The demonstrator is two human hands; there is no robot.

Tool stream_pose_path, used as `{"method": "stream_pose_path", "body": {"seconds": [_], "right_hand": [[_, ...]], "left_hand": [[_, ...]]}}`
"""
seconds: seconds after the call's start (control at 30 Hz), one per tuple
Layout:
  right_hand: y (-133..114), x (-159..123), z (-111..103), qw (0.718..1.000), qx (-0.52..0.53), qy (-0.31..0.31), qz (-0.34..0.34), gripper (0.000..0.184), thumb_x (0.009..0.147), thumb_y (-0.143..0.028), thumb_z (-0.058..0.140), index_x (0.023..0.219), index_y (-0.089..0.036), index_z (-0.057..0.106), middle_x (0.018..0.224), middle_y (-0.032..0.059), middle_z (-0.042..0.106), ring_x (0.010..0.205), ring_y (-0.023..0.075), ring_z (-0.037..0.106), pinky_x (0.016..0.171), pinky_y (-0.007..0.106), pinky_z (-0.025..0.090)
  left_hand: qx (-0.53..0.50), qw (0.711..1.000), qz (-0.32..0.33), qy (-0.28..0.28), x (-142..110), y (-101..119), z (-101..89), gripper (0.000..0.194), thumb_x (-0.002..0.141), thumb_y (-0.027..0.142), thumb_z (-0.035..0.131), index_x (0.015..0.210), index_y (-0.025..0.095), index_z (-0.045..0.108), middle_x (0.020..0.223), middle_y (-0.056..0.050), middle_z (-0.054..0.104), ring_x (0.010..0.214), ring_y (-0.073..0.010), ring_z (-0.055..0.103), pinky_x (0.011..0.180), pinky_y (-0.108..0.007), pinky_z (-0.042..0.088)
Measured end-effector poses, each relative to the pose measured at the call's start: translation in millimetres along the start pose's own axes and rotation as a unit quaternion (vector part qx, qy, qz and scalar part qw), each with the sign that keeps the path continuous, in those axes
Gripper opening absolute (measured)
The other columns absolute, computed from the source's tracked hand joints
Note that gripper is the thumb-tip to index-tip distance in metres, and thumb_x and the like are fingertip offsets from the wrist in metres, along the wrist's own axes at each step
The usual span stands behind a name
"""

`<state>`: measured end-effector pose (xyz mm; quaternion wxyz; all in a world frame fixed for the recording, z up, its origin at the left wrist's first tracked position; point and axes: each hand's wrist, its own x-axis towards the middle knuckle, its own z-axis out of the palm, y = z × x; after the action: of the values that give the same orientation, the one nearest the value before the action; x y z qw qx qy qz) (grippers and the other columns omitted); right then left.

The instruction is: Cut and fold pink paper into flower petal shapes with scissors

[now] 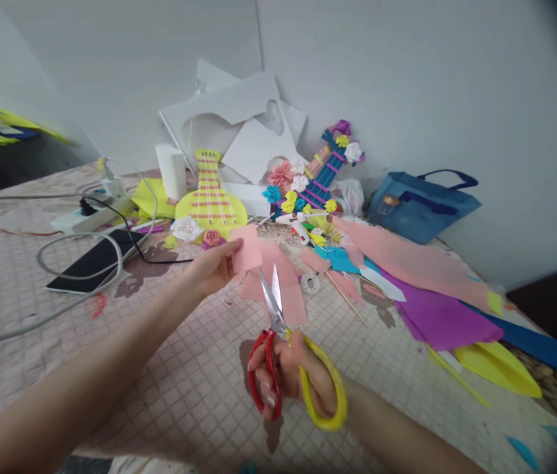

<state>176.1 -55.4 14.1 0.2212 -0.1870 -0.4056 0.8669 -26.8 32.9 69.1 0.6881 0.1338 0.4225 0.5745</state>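
Observation:
My left hand point(218, 266) pinches a small square of pink paper point(247, 249) by its left edge, held up over the table. In my right hand point(291, 372) is a pair of scissors point(273, 306) with one red and one yellow handle. Their blades are spread slightly and point up toward the pink square's lower right corner; I cannot tell whether they touch it. Beneath them lies a larger sheet of pink paper point(286, 280). A roll of tape point(310, 284) sits just right of that sheet, beside a thin wooden stick point(346, 299).
A yellow paper guitar point(212, 204) and a blue flower-covered one point(325, 174) lean at the back. A white glue gun point(301, 230) lies before them. Purple paper point(444, 316) and a blue bag point(421, 207) are right; a power strip point(85, 214), cables and a black tablet point(95, 263) left.

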Motion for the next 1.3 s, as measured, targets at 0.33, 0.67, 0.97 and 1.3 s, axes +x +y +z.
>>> {"method": "stream_pose_path", "body": {"seconds": [0.33,0.67,0.97,1.3], "right_hand": [[1,2,-3,1.000,0.002,0.012,-0.006,0.076,0.068,-0.081,0.038,0.091,-0.012,0.063,0.063,0.0007,0.049,0.052,0.0115,0.049,0.051,0.029,0.049],[-2,3,-4,0.999,0.003,0.033,0.013,0.077,0.062,-0.084,0.042,0.085,-0.015,0.063,0.062,0.0002,0.049,0.050,0.0119,0.049,0.049,0.029,0.048],[-3,2,-3,0.999,0.021,0.045,0.007,0.070,0.065,-0.082,0.042,0.080,-0.017,0.063,0.065,0.0005,0.048,0.051,0.0129,0.048,0.051,0.031,0.046],[-2,5,-3,0.998,0.035,0.052,0.013,0.072,0.064,-0.083,0.042,0.077,-0.016,0.063,0.063,0.0002,0.047,0.051,0.0122,0.045,0.050,0.032,0.047]], "left_hand": [[0.001,1.000,0.005,0.002,-1,-3,2.9,0.010,0.083,0.010,0.056,0.074,0.013,0.059,0.057,-0.002,0.066,0.046,-0.0095,0.062,0.046,-0.015,0.050],[0.009,1.000,-0.001,-0.006,-7,-13,7.2,0.016,0.083,0.007,0.054,0.069,0.012,0.059,0.054,-0.001,0.064,0.044,-0.0079,0.060,0.043,-0.013,0.048],[0.024,0.999,-0.014,-0.027,-6,-20,5.9,0.013,0.083,0.008,0.055,0.071,0.011,0.061,0.057,-0.001,0.065,0.046,-0.0076,0.060,0.043,-0.014,0.048],[0.096,0.984,0.038,-0.145,-7,-26,2.8,0.018,0.071,0.003,0.067,0.087,0.009,0.066,0.087,-0.008,0.072,0.070,-0.0130,0.068,0.063,-0.018,0.055]]}}
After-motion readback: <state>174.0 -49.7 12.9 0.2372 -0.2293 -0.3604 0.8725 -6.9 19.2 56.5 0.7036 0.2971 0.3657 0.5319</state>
